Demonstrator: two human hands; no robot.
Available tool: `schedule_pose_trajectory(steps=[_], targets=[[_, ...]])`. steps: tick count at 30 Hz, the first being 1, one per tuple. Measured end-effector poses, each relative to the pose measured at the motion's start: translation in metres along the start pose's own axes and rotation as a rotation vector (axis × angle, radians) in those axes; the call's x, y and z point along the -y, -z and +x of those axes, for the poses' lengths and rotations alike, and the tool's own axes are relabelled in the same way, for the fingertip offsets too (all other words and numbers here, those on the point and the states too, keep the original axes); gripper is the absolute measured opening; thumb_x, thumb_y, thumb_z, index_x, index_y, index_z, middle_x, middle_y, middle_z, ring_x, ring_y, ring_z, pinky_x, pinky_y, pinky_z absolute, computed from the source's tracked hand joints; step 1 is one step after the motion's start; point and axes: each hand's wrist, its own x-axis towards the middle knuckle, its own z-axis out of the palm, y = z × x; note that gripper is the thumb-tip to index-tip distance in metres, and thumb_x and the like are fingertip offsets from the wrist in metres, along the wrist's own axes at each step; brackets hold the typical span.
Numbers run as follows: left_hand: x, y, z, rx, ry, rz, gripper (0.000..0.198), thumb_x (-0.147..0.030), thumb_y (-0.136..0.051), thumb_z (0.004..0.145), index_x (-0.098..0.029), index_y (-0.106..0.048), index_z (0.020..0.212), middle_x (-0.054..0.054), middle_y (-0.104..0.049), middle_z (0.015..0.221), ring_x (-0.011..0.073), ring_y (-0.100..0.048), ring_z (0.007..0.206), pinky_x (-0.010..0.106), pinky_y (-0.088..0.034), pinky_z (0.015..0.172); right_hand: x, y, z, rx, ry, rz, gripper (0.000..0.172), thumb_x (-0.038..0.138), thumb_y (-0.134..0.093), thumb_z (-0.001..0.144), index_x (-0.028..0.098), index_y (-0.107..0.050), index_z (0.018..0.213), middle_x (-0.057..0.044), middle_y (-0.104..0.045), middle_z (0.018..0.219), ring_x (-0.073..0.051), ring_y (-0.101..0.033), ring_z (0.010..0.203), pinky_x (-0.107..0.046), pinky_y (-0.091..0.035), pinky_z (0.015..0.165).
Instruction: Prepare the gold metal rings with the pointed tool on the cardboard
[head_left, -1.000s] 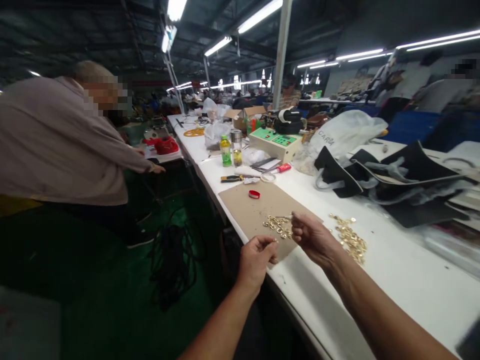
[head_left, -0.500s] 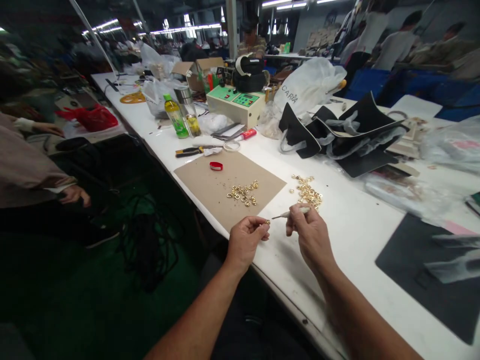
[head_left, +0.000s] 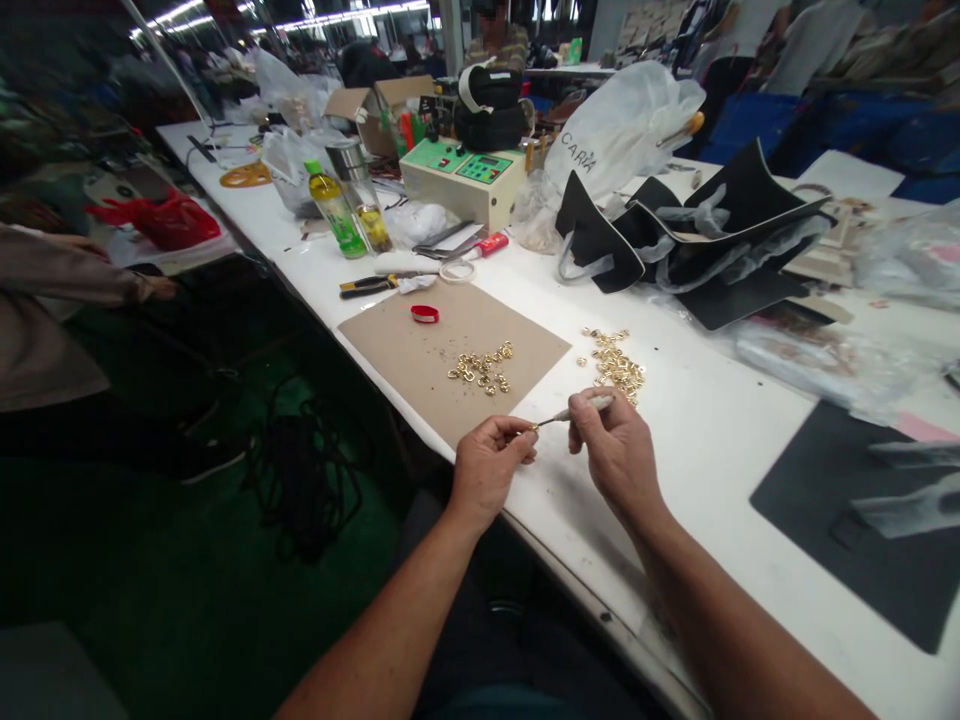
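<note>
My left hand [head_left: 486,465] pinches a small gold metal piece [head_left: 535,428] between thumb and fingertips, over the table's front edge. In my right hand [head_left: 615,440] is a slim screwdriver [head_left: 589,406] with a pale handle, its thin shaft pointing left. The tip meets the gold piece, or lies very close to it; fingers partly hide the contact. Beyond my left hand, a heap of gold metal pieces [head_left: 480,368] lies on a brown cardboard sheet [head_left: 397,350]. A second pile of gold pieces [head_left: 619,365] rests on the white table just past my right hand.
A red ring-shaped band [head_left: 424,314] lies on the cardboard, with yellow-black pliers [head_left: 367,287] behind it. Farther back stand a bottle [head_left: 336,210], a green-topped machine [head_left: 465,185] and black panels [head_left: 712,240]. A dark sheet [head_left: 862,520] lies at right. A person [head_left: 60,310] is at left.
The screwdriver's tip has moved left, from just short of the gold piece to it. My view has tilted down slightly. The person at left has shifted an arm.
</note>
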Motion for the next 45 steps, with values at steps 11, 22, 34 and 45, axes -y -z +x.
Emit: schedule_pose_trajectory(steps=[11,22,34,45], targets=[[0.001,0.0,0.001,-0.002,-0.009,-0.01,0.021,-0.029,-0.085,0.072,-0.015,-0.074,0.085,-0.001,-0.071,0.067,0.0115,-0.065,0.06,0.024,-0.057,0.064,-0.001,0.0,0.001,-0.018,-0.008,-0.04,0.027,0.05,-0.062,0.1,0.024,-0.061,0.091,0.004,-0.061,0.059,-0.015,-0.055,0.055,-0.028,-0.044,0.059],[-0.001,-0.001,0.001,-0.008,-0.003,-0.003,0.021,-0.029,-0.084,0.072,-0.016,-0.074,0.085,-0.001,-0.071,0.067,0.0118,-0.066,0.06,0.025,-0.057,0.064,-0.001,-0.002,0.001,-0.011,-0.022,-0.051,0.03,0.052,-0.063,0.099,0.024,-0.061,0.09,0.004,-0.062,0.058,-0.015,-0.056,0.055,-0.028,-0.044,0.06],[-0.009,0.006,0.006,-0.095,-0.058,0.147,0.023,-0.034,-0.081,0.077,-0.017,-0.074,0.091,0.0,-0.072,0.073,0.0151,-0.067,0.064,0.025,-0.055,0.058,-0.02,0.007,0.013,-0.089,-0.14,0.246,0.031,0.053,-0.068,0.095,0.023,-0.061,0.09,0.005,-0.061,0.065,-0.014,-0.055,0.055,-0.028,-0.048,0.06],[-0.051,0.038,0.082,-0.059,-0.541,1.088,0.014,-0.024,-0.07,0.086,-0.024,-0.075,0.1,0.003,-0.074,0.114,0.0147,-0.061,0.068,0.033,-0.054,0.079,-0.034,0.037,0.049,-0.331,-0.264,0.697,0.036,0.046,-0.082,0.081,0.02,-0.058,0.079,0.006,-0.053,0.062,-0.009,-0.049,0.048,-0.021,-0.042,0.045]])
